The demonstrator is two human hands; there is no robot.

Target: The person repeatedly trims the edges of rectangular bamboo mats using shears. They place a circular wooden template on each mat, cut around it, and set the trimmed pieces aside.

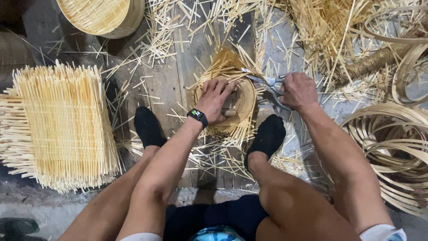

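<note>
Underfoot, the worn wooden floor [165,85] was littered with cut bamboo slivers [178,31], thickest toward its far edge and far right corner. At the left edge lay a tall stack of woven bamboo mats [62,125], their loose ends sticking out all round. At the far left corner sat a finished round bamboo basket [104,15], only partly in view, its contents not visible. Along the right edge lay coils of bamboo strip [392,147], looped inside one another.

Near the middle of the floor, between the person's two black-socked feet [149,127], stood a small round bamboo frame [243,100] with splints fanning out from under it. The left hand [214,100], a dark smartwatch [198,117] on its wrist, pressed down on the frame with fingers spread flat over its rim. The right hand [298,91] was closed around the handles of metal scissors [265,82], whose blades pointed left at the splints on the frame's far side.
</note>
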